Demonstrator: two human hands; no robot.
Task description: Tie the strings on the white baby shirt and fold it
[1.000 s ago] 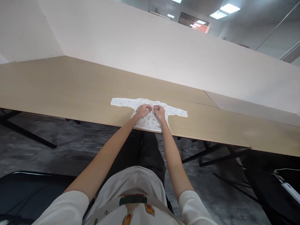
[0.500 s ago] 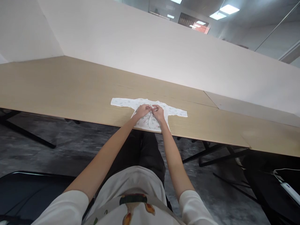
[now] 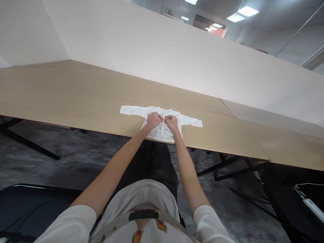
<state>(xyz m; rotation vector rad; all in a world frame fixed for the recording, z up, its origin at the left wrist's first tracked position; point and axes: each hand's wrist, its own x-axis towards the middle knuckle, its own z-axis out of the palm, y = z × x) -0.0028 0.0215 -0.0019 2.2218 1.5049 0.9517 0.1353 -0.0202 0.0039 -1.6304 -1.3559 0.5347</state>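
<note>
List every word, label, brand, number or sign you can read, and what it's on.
No text is readable.
Wearer's T-shirt: coloured print; small dark marks beside it too blurred to read.
Small patterned garment: print too small to tell any lettering.
Background panel: too blurred.

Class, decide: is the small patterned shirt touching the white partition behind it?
Apart. The head view plainly shows a strip of tabletop between the shirt and the partition.

The garment (image 3: 162, 131) is white with a scattered print, the tabletop (image 3: 88, 91) pale tan.
</note>
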